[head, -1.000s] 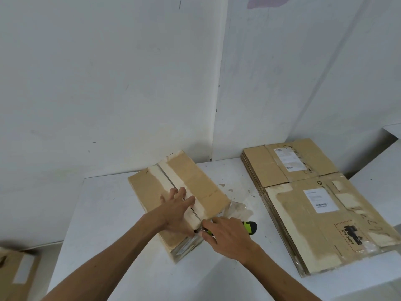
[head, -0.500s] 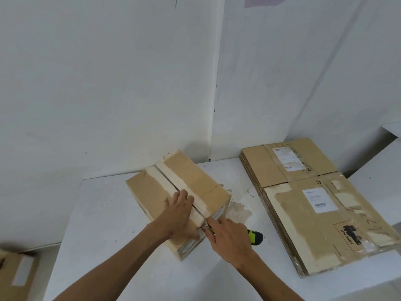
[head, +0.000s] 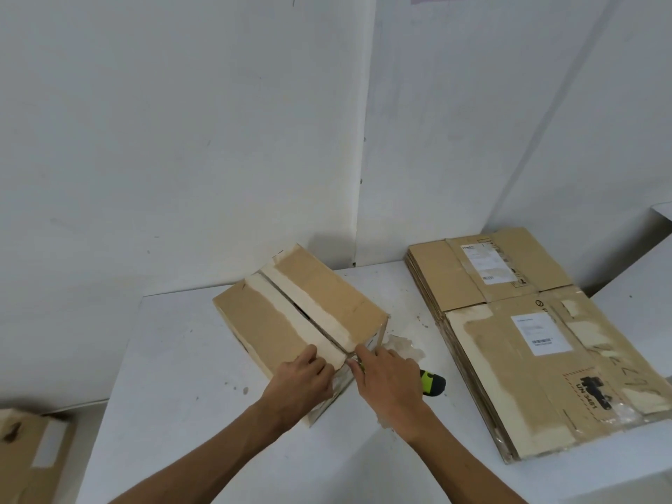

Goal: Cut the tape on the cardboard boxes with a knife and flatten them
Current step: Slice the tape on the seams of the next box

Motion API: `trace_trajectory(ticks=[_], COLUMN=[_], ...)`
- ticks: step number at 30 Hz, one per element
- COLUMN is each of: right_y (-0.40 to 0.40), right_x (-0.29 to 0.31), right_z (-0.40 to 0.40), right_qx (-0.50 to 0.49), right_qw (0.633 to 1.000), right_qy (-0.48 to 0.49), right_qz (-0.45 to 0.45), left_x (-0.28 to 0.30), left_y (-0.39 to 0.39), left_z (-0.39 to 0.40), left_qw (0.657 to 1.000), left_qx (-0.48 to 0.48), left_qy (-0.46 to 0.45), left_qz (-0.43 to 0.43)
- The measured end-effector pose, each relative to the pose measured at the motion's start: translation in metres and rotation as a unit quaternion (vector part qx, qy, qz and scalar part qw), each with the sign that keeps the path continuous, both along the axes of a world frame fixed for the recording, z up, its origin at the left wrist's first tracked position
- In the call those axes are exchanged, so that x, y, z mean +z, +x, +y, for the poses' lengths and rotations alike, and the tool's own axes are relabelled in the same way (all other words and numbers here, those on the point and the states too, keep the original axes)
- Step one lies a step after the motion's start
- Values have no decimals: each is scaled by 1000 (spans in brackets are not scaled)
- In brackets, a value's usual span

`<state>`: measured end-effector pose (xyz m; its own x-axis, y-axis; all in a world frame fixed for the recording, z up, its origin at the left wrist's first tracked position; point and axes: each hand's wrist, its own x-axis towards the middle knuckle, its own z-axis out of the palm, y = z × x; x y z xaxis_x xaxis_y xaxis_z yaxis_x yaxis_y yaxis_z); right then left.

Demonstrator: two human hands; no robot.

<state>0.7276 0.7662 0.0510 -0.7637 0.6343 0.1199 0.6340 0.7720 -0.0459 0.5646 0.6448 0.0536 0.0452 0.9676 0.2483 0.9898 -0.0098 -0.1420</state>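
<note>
A cardboard box stands on the white worktop, set at an angle so that its long top seam runs from the far left to the near right. The two top flaps have parted along that seam, showing a dark gap between pale, torn strips where tape has pulled the surface away. The left hand rests on the near end of the left flap, its fingers curled over the flap's near edge and gripping it at the box's near corner. The right hand is just beside it on the right, at the near end of the seam, closed around a knife whose yellow-green and black handle end sticks out to the right of the hand; the blade is hidden by the hand, so I cannot tell where it touches the box. A scrap of crumpled clear tape lies on the worktop just right of the box, beyond the right hand. Farther right on the worktop is a stack of flattened boxes, with white labels on the top sheets. At the lower left edge, below the worktop, part of another cardboard box shows.
</note>
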Motion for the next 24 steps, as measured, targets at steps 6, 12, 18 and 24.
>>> trace_trajectory(ticks=[6,12,18,24], right_y=[6,11,-28,-31], right_x=[21,53,47,55], right_z=[18,50,62,58], right_qx=[40,0,-63,-45], right_qw=[993,921,977,964], right_qy=[-96,-388,-189,-202], right_qz=[-53,-34,-74,-167], left_x=[4,-5,6,11], left_y=[-1,-18,-37,-69], left_z=[1,-17,-22,6], left_qw=[999,995,988,837], left_qx=[-19,-70,-8,423], left_qy=[25,61,-28,-126], left_qz=[-28,-38,-152,-323])
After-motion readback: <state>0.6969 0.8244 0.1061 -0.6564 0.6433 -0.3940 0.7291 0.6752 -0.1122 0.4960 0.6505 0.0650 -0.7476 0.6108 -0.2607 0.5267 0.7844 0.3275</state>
